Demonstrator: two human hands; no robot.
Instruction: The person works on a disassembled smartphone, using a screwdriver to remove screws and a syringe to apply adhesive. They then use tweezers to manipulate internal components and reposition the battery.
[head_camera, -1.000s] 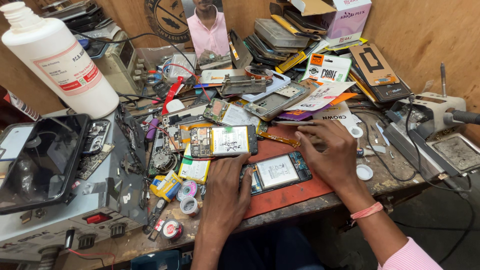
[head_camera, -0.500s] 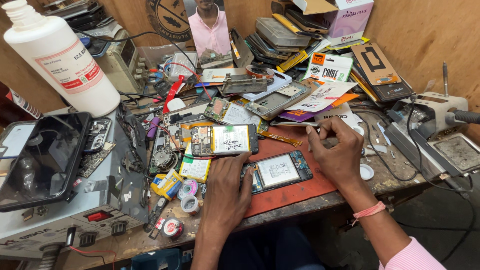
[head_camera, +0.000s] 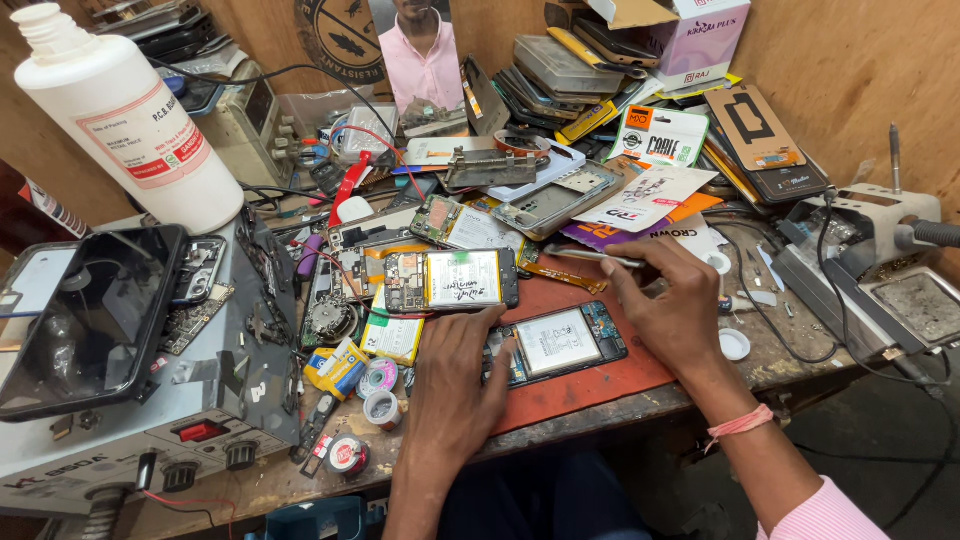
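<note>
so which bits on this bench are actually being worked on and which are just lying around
In hand:
- opened phone, steadied on the red mat by the left hand
- thin metal tool, held in the right hand

Lying about:
- second opened phone
- white bottle
- tape rolls
- stacked phones

We note the mat (head_camera: 600, 385) as matt red rubber, scuffed. The opened phone (head_camera: 555, 343) on it shows a smooth pale battery face beside bare circuit board. Our right hand (head_camera: 665, 305) holds tweezers (head_camera: 595, 257) of bright polished metal. The bench (head_camera: 775, 350) edge is rough, worn wood. Far left, the bottle (head_camera: 125, 125) is matt white plastic with a paper label. The phone screen (head_camera: 90, 315) at near left is glossy black glass.
</note>
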